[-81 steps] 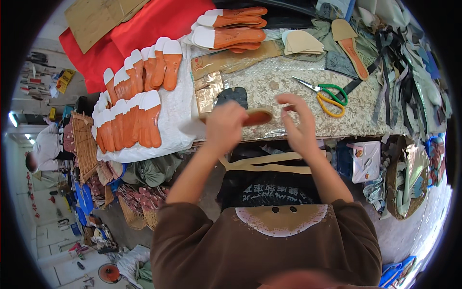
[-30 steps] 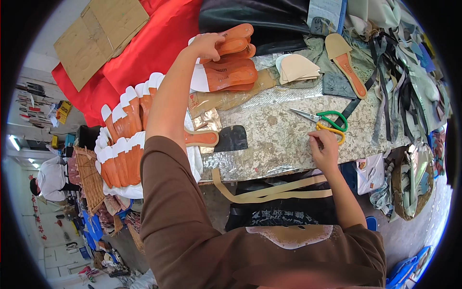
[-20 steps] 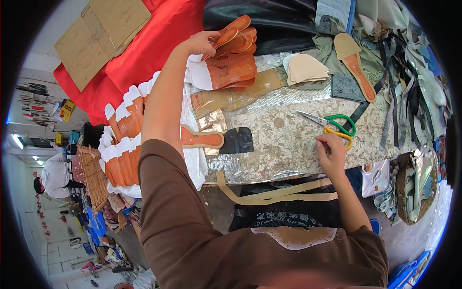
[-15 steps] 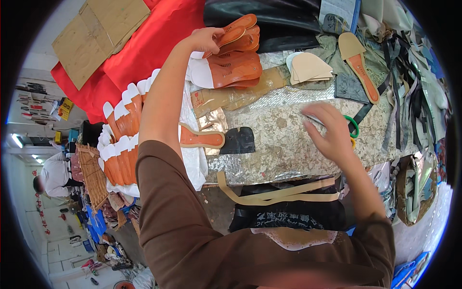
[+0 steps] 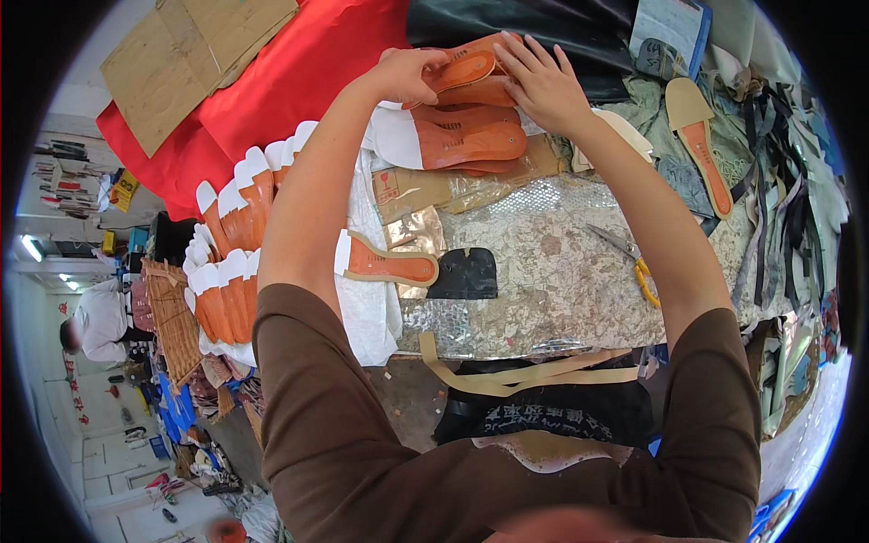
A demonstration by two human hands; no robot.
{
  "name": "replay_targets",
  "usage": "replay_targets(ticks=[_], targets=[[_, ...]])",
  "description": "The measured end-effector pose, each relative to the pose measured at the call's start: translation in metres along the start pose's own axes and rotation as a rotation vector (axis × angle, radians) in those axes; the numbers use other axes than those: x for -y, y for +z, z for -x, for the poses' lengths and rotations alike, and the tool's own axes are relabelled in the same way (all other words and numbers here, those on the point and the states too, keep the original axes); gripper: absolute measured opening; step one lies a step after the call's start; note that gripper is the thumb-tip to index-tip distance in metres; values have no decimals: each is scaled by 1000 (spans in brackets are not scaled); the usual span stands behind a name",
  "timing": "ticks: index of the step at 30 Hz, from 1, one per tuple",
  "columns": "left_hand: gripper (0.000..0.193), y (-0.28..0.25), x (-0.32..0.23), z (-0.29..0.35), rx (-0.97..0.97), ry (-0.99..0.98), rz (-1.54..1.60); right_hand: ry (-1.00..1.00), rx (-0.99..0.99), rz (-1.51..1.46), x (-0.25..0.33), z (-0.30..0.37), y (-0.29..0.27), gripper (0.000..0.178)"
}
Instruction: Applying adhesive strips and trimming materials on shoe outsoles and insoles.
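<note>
At the far side of the table, a pile of orange-brown insoles (image 5: 471, 136) with white toe ends lies on flattened cardboard. My left hand (image 5: 409, 76) pinches the near end of an insole (image 5: 468, 71) on top of the pile, thumb and fingers closed round it. Across the pile's other end lies my right hand (image 5: 550, 90), fingers spread and touching the upper insoles. Scissors (image 5: 631, 255) with a yellow handle rest on the table, partly behind my right forearm. A single insole with a tan rim (image 5: 391, 266) lies beside a black piece (image 5: 464, 274).
Rows of white-tipped insoles (image 5: 237, 290) stand at left on white sheeting. Red material (image 5: 272, 90) and black sheet material (image 5: 507, 23) cover the far side. At right lie a tan-toed insole (image 5: 699, 149) and dark strips (image 5: 769, 181). Beige strips (image 5: 534, 371) hang at the near edge.
My right hand has moved away from beside the scissors, up and left to the insole pile. The scissors now lie on the table. My left hand stays at the pile, gripping an insole.
</note>
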State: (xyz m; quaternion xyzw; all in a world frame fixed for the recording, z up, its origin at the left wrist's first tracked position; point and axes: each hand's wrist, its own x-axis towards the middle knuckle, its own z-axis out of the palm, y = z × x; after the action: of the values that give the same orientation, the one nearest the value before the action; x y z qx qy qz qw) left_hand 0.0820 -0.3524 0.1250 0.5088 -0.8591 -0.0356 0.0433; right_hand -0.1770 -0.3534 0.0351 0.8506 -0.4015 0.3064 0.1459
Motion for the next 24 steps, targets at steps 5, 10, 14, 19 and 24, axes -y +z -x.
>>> replay_targets(ticks=[5,10,14,19,24], targets=[[63,-6,4,-1,105,-135,199,-30,33,41,-6,-3,1,53],[65,-8,2,2,72,-117,251,-18,70,109,-14,6,10,54],[62,-9,18,7,-19,9,302,-29,31,30,-14,4,13,54],[53,-24,27,22,-6,-49,510,-44,45,45,-19,8,23,54],[40,-50,41,51,-160,-102,859,-9,116,25,-24,19,35,52]])
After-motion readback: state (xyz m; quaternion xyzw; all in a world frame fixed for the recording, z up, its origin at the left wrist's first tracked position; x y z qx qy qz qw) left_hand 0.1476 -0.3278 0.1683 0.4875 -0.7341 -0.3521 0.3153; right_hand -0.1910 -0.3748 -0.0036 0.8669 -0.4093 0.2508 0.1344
